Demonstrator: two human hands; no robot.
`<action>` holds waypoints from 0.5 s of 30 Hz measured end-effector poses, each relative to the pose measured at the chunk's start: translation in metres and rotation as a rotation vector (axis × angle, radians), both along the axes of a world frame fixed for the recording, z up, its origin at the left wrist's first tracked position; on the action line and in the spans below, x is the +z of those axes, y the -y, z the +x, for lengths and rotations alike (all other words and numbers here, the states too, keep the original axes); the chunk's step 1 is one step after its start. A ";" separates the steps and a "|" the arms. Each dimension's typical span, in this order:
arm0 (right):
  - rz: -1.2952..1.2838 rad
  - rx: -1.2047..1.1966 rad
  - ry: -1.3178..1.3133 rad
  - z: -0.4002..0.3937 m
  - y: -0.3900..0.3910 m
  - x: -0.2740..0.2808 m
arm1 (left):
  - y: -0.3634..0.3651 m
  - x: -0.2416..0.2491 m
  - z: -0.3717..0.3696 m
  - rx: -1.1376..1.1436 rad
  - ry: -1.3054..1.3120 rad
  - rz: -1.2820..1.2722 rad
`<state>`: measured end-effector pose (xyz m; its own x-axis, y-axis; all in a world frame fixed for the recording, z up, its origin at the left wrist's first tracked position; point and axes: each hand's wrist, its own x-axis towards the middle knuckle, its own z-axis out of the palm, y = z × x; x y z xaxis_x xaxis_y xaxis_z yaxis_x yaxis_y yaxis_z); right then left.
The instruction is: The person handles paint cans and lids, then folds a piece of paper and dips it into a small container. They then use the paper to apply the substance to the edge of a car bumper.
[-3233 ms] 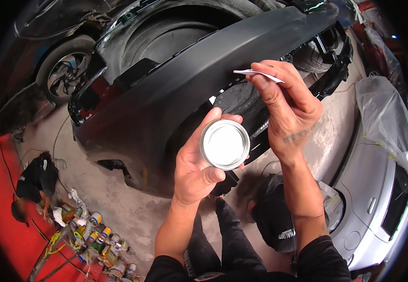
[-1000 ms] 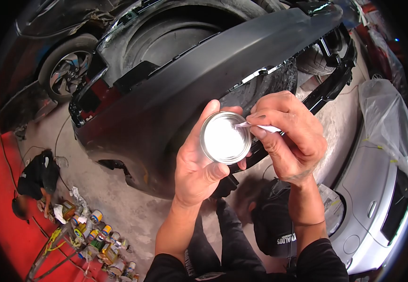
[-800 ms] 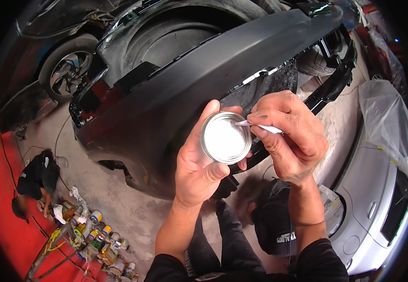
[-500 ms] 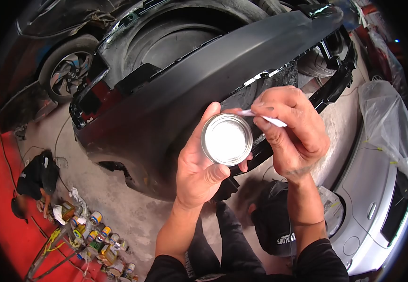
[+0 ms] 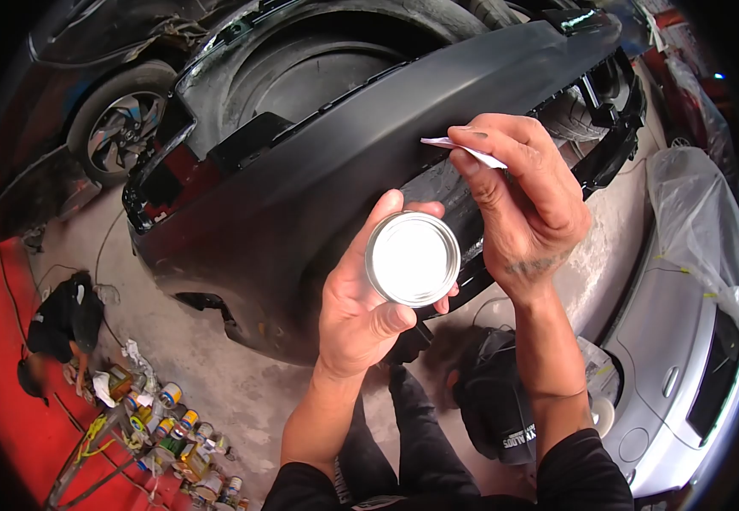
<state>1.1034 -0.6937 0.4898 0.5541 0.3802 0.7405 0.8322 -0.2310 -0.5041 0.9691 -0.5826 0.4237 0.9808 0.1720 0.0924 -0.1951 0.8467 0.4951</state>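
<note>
My left hand is wrapped round a small round metal tin, its bright white top facing up at me. Above and right of the tin, my right hand pinches a small folded strip of white paper between thumb and fingers. The strip is apart from the tin and overlaps the dark bumper in this view. Below both hands lies the large matte black car bumper, stretching from lower left to upper right.
Several paint cans crowd the lower left, near a crouching person in black. Close by my right forearm is another person in a black shirt. A silver car, partly under plastic sheeting, stands at right; a wheel shows upper left.
My right hand has lifted the paper strip up and away from the tin's rim. My left hand has barely moved and still holds the tin.
</note>
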 end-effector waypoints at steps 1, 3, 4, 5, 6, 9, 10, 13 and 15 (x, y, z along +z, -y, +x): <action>0.007 0.001 0.004 0.000 0.000 -0.001 | 0.000 0.000 0.000 0.000 0.000 -0.001; 0.009 0.000 0.000 0.001 -0.001 -0.001 | -0.001 0.000 -0.001 -0.005 -0.003 -0.005; 0.012 0.000 -0.004 0.001 -0.001 -0.001 | -0.001 0.000 0.000 -0.005 -0.004 -0.006; 0.012 0.000 -0.004 0.001 -0.001 -0.002 | -0.001 -0.001 0.000 -0.005 -0.002 -0.007; 0.015 0.001 -0.005 0.001 -0.001 -0.002 | -0.001 -0.002 0.000 -0.005 -0.001 -0.008; 0.021 0.004 -0.006 0.000 -0.002 -0.003 | -0.002 -0.003 0.000 -0.013 0.003 0.001; 0.023 0.005 -0.007 0.001 -0.002 -0.003 | -0.002 -0.003 0.000 -0.013 0.003 0.001; 0.018 0.005 -0.008 0.000 -0.002 -0.003 | -0.002 -0.004 0.000 -0.013 0.007 0.000; 0.015 0.007 -0.002 0.001 -0.002 -0.002 | -0.002 -0.004 0.000 -0.017 0.010 -0.003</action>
<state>1.1040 -0.6914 0.4873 0.5529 0.3733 0.7449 0.8328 -0.2178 -0.5090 0.9691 -0.5802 0.4199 0.9826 0.1551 0.1019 -0.1852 0.8513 0.4909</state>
